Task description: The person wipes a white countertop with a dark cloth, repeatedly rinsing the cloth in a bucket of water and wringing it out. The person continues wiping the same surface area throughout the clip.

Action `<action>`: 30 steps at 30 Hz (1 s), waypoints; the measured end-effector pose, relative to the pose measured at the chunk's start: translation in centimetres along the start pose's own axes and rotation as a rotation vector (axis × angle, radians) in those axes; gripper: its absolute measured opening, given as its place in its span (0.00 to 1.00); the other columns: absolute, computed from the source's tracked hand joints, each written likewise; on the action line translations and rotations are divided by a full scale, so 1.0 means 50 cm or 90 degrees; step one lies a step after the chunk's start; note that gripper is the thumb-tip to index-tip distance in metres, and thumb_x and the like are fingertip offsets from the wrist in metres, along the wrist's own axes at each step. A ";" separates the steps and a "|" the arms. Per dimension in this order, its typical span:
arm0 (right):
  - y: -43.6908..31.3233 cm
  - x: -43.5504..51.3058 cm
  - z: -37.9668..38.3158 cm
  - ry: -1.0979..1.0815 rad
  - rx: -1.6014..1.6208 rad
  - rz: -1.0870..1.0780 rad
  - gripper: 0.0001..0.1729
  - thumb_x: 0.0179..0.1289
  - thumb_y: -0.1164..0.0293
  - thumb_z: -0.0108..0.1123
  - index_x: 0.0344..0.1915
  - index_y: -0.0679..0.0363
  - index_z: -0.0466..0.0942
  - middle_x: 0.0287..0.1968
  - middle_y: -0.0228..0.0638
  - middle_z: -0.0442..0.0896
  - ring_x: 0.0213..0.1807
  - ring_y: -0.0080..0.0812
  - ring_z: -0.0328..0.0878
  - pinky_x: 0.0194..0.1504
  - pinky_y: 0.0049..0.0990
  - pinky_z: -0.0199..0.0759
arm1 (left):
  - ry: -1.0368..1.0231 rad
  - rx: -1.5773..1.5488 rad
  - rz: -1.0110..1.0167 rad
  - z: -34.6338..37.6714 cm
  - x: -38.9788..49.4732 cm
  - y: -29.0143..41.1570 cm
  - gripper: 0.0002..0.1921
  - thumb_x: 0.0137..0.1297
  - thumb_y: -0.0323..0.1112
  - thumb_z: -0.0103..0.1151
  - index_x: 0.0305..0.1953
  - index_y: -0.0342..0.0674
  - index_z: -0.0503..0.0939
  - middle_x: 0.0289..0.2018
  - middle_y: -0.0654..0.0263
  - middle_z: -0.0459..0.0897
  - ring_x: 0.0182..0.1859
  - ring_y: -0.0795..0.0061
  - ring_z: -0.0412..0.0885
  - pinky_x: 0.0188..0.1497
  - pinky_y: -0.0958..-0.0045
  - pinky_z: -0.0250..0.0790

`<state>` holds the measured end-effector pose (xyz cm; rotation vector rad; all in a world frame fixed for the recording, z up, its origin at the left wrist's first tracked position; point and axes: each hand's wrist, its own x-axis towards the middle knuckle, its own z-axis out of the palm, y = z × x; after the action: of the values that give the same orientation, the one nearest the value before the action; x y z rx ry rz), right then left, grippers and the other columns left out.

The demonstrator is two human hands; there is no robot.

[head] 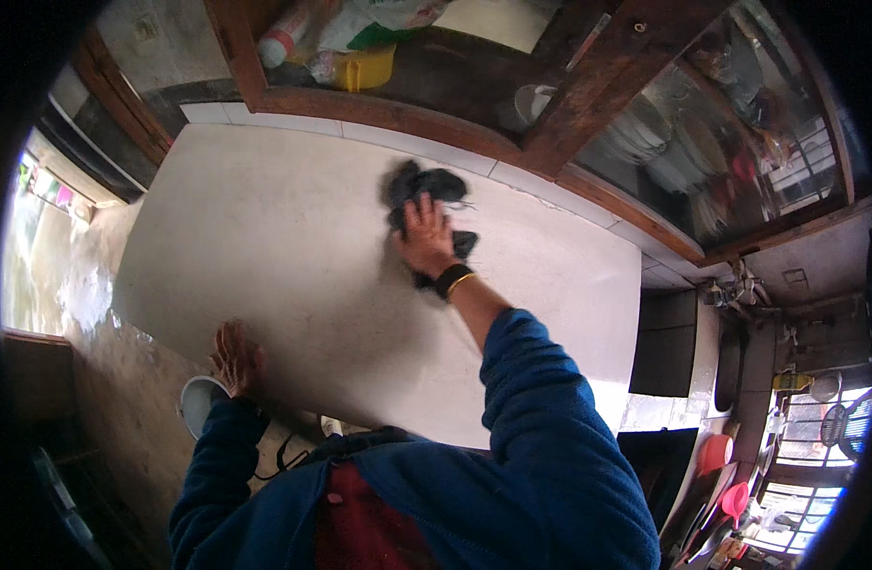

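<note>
A wide, pale tabletop [279, 206] stretches in front of me. My right hand [427, 235] lies palm down on a crumpled black cloth [446, 184], holding it against the surface toward the far side. The cloth bunches out beyond my fingers and on both sides of the palm, and its outline is blurred. At the near left edge of the table rests my left hand [237, 360], fingers spread and nothing in it. Just beside that wrist, below the table edge, is a white bucket-like container [202, 405], partly covered by my sleeve.
A wooden-framed glass cabinet [407, 117] borders the table's far side, with a yellow container [366, 69] and dishes [639, 132] behind the panes. White tiles [286, 122] run along its base. On the right, a pink funnel-shaped item [735, 502] and red basin [715, 454] sit near barred windows.
</note>
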<state>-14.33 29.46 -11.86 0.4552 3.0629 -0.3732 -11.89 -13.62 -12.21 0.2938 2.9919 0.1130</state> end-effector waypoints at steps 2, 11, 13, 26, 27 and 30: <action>-0.045 -0.035 -0.003 -0.035 0.001 -0.090 0.39 0.67 0.51 0.46 0.71 0.56 0.48 0.74 0.49 0.41 0.75 0.55 0.37 0.70 0.56 0.36 | 0.011 -0.026 0.007 -0.001 0.000 -0.003 0.36 0.63 0.49 0.51 0.70 0.52 0.52 0.72 0.57 0.45 0.73 0.51 0.40 0.68 0.35 0.35; 0.310 -0.188 -0.085 -0.022 0.053 0.002 0.36 0.60 0.63 0.53 0.68 0.54 0.57 0.74 0.46 0.48 0.75 0.46 0.43 0.70 0.47 0.45 | 0.002 -0.060 0.005 -0.031 -0.013 0.018 0.35 0.63 0.50 0.49 0.70 0.52 0.52 0.72 0.58 0.46 0.73 0.51 0.41 0.68 0.36 0.32; 0.456 -0.247 -0.112 -0.052 0.011 0.166 0.39 0.62 0.57 0.52 0.70 0.53 0.52 0.74 0.43 0.48 0.75 0.46 0.42 0.69 0.57 0.42 | 0.008 -0.038 0.011 -0.032 -0.016 0.021 0.35 0.63 0.48 0.50 0.70 0.52 0.52 0.72 0.59 0.46 0.73 0.51 0.41 0.68 0.36 0.32; 0.285 0.065 -0.046 -0.008 -0.007 0.414 0.46 0.61 0.39 0.42 0.72 0.54 0.47 0.72 0.52 0.47 0.73 0.59 0.40 0.66 0.60 0.37 | 0.002 -0.011 -0.015 0.005 -0.009 0.015 0.36 0.62 0.49 0.49 0.70 0.51 0.53 0.72 0.59 0.47 0.74 0.51 0.40 0.68 0.34 0.30; 0.225 0.094 -0.039 -0.001 -0.003 0.402 0.46 0.62 0.39 0.42 0.72 0.55 0.47 0.72 0.52 0.48 0.73 0.59 0.38 0.66 0.61 0.36 | -0.001 -0.037 -0.012 0.004 -0.010 0.013 0.36 0.62 0.50 0.49 0.70 0.51 0.53 0.72 0.58 0.46 0.74 0.51 0.40 0.68 0.34 0.30; 0.074 0.138 -0.021 0.021 -0.013 0.296 0.45 0.62 0.40 0.43 0.71 0.55 0.49 0.73 0.50 0.47 0.73 0.59 0.38 0.66 0.61 0.38 | -0.001 -0.085 0.000 -0.004 -0.009 0.011 0.36 0.62 0.50 0.49 0.70 0.51 0.53 0.72 0.57 0.46 0.74 0.50 0.40 0.68 0.33 0.29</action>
<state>-19.87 35.12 -12.07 1.1459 2.8569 -0.3142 -11.40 -13.17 -11.91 0.2792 2.9649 0.3099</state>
